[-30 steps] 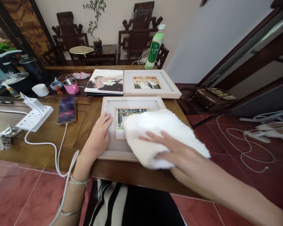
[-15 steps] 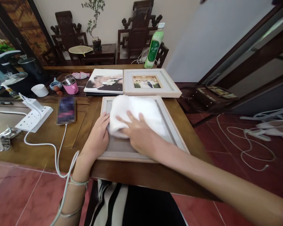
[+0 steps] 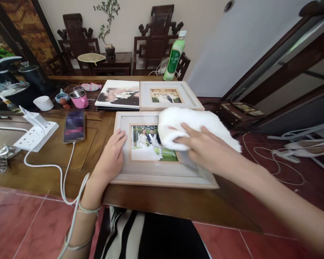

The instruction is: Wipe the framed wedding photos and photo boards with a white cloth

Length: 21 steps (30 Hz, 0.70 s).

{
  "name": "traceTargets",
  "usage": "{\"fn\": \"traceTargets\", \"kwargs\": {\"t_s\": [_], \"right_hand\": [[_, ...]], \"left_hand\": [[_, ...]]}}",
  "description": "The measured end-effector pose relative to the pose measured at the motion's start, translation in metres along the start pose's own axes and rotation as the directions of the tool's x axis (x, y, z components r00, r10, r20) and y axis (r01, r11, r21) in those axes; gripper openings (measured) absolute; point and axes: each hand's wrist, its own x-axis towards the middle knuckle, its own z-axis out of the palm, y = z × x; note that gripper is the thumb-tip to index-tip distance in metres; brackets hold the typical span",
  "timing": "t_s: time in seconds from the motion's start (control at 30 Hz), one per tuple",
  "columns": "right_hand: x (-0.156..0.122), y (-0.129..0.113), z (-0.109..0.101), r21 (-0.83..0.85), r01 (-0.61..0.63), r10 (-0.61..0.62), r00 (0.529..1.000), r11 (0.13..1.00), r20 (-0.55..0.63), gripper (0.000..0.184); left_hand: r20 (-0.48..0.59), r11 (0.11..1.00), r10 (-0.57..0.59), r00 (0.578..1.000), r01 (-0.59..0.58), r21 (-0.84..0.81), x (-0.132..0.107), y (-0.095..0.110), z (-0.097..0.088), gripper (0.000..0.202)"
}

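A pale wooden picture frame (image 3: 162, 181) lies flat near the table's front edge, with a photo of a couple (image 3: 145, 144) inside its mat. My left hand (image 3: 112, 154) grips the frame's left side, fingers over the rim. In my right hand (image 3: 205, 147) is a folded, fluffy white cloth (image 3: 189, 120), pressed onto the frame's right half. The cloth covers the upper right of the frame and part of the photo, and reaches out past the right rim. My right fingers are partly tucked into its fold.
Behind lie a second framed photo (image 3: 175, 84) and a white photo album (image 3: 117, 102). A green bottle (image 3: 175, 57) stands at the back edge. To the left are a phone (image 3: 74, 126), a power strip (image 3: 37, 136), a pink mug (image 3: 79, 99) and a white cable (image 3: 61, 169) looping beside my left arm.
My right hand has slid the white cloth rightward across the frame, uncovering the couple's photo. My left hand has stayed on the frame's left side.
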Motion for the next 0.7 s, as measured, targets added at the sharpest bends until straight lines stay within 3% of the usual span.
{"fn": "traceTargets", "kwargs": {"t_s": [0.17,0.3,0.4,0.5,0.53,0.7], "right_hand": [[0.064,-0.025,0.002,0.010,-0.009,0.010,0.998,1.000,-0.054,0.066],[0.078,-0.063,-0.003,0.064,0.186,-0.192,0.976,0.980,0.098,0.073],[0.057,-0.084,-0.009,0.128,0.338,-0.356,0.920,0.932,0.165,0.067],[0.016,-0.083,-0.012,0.248,0.409,-0.460,0.863,0.878,0.208,0.068],[0.000,-0.077,-0.011,0.277,0.413,-0.471,0.861,0.868,0.191,0.067],[-0.062,-0.016,0.007,0.222,0.290,-0.294,0.956,0.931,-0.015,0.056]], "left_hand": [[-0.031,0.996,-0.055,0.998,0.053,-0.065,0.002,0.007,-0.002,0.047],[-0.100,0.978,-0.120,0.988,0.101,-0.182,0.002,0.014,-0.005,0.060],[-0.128,0.972,-0.112,0.985,0.082,-0.220,0.001,0.015,-0.007,0.063],[-0.116,0.972,-0.116,0.986,0.089,-0.219,-0.001,0.015,-0.008,0.064],[-0.108,0.973,-0.123,0.986,0.099,-0.208,-0.001,0.015,-0.008,0.063],[-0.044,0.987,-0.139,0.989,0.135,-0.081,0.000,0.012,-0.005,0.051]]}}
